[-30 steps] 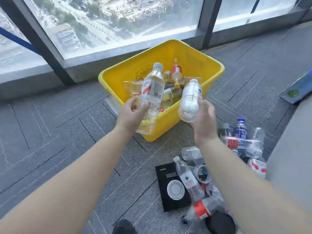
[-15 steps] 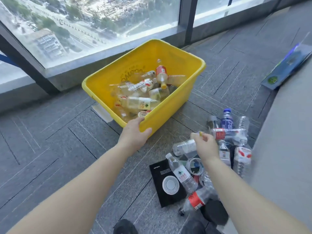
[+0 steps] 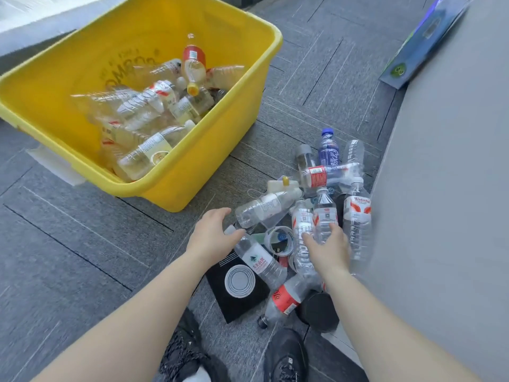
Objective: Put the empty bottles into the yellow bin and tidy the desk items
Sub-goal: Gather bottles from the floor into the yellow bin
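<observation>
The yellow bin (image 3: 220, 150) stands on the carpet at upper left, with several empty bottles lying inside. To its right, a pile of empty bottles (image 3: 327, 172) lies on the floor beside a grey surface. My left hand (image 3: 210, 237) hovers, fingers spread, at the cap end of a green-label bottle (image 3: 259, 261) and holds nothing. My right hand (image 3: 329, 249) curls its thumb and fingers around the base of a clear bottle with a red-and-white label (image 3: 325, 213) in the pile.
A black box with a white circle (image 3: 239, 288) lies under the green-label bottle. A tape roll (image 3: 279, 241) and a black round object (image 3: 318, 311) sit among the bottles. A grey surface (image 3: 446, 188) fills the right side, with a blue board (image 3: 421, 42) leaning on it. My shoes (image 3: 286, 354) are below.
The two bottles I held over the bin are now in it. Both hands have dropped to the floor pile, and the right one has closed on a clear bottle.
</observation>
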The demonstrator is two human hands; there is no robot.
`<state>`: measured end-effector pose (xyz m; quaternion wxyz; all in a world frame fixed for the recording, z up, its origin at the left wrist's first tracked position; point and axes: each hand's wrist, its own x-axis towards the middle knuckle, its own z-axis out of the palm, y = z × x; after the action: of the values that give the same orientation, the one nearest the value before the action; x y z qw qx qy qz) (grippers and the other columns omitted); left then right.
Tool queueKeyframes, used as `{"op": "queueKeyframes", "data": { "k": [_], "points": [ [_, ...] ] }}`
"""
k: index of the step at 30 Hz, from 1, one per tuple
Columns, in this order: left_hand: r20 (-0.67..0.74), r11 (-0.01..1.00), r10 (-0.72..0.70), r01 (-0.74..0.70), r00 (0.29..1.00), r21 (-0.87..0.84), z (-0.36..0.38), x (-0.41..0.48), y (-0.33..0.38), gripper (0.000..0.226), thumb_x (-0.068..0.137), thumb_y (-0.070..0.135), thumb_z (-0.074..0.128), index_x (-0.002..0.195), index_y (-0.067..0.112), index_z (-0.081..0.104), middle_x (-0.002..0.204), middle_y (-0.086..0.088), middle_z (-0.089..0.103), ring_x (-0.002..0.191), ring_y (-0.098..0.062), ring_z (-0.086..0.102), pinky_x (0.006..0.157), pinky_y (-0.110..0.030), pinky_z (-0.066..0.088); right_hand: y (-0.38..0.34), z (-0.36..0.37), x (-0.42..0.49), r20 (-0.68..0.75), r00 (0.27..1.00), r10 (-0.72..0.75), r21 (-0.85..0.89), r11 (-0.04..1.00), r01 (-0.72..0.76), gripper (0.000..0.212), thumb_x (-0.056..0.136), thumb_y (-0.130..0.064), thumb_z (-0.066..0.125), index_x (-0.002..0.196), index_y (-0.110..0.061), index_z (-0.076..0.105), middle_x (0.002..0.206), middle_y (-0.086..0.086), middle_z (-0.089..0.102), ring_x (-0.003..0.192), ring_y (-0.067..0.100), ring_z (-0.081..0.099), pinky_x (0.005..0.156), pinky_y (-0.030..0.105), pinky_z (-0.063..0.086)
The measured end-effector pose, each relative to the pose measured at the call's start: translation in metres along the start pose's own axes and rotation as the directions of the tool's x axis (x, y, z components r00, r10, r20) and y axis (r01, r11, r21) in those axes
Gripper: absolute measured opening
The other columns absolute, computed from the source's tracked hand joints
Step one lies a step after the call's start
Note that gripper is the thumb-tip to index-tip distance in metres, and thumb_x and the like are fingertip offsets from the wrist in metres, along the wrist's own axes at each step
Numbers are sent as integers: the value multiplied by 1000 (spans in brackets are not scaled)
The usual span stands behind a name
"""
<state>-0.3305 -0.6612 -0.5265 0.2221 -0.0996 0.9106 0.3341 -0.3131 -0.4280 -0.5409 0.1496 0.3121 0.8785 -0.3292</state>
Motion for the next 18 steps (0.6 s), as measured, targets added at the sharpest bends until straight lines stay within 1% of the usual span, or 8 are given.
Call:
{"op": "queueKeyframes", "data": {
  "k": [2,4,6,9,13,15,18],
  "points": [
    [23,999,-3,2,1000,37,10,15,1,65,85,42,63,141,21,39,144,-1,39,132,-20,37,103,-39,35,5,6,10,35,998,45,-13,999,-45,78,81,-45,67,142,-12,32,147,12,36,133,32,35,107,43,30],
    [43,997,13,-16,999,73,18,32,3,65,84,41,64,140,21,39,144,-1,39,132,-21,37,104,-40,36,10,11,18,49,995,90,-65,994,-87,82,80,-50,66,143,-13,31,148,11,35,133,32,35,106,44,31],
    [57,992,34,-41,998,119,25,49,4,67,82,40,66,140,20,39,144,-1,39,132,-22,37,105,-42,36,13,16,23,62,990,123,-104,988,-117,84,79,-52,66,144,-14,28,149,10,32,136,31,32,107,44,31],
    [62,984,55,-64,997,164,35,73,4,70,80,42,67,140,20,40,145,-1,39,132,-23,38,105,-43,36,16,24,28,83,987,137,-117,985,-126,83,81,-50,65,145,-17,25,150,8,29,137,30,28,106,45,31],
    [105,966,85,-108,991,236,47,99,6,75,77,45,68,141,21,37,146,-1,38,132,-25,38,104,-43,37,15,33,32,89,985,145,-180,975,-128,87,79,-51,67,146,-18,23,151,7,27,137,28,28,107,42,31],
    [142,949,73,-112,987,294,53,109,5,81,76,48,69,143,22,33,148,-1,35,133,-26,37,102,-44,38,13,37,32,80,985,152,-220,967,-131,90,78,-51,69,145,-15,23,151,7,26,137,28,28,107,40,30],
    [174,933,19,-79,985,351,61,118,-2,87,76,48,70,146,22,26,151,-1,31,134,-27,37,101,-45,39,11,45,33,65,986,156,-276,952,-132,92,75,-50,73,143,-14,24,148,7,28,135,29,31,105,41,34]
  ]
}}
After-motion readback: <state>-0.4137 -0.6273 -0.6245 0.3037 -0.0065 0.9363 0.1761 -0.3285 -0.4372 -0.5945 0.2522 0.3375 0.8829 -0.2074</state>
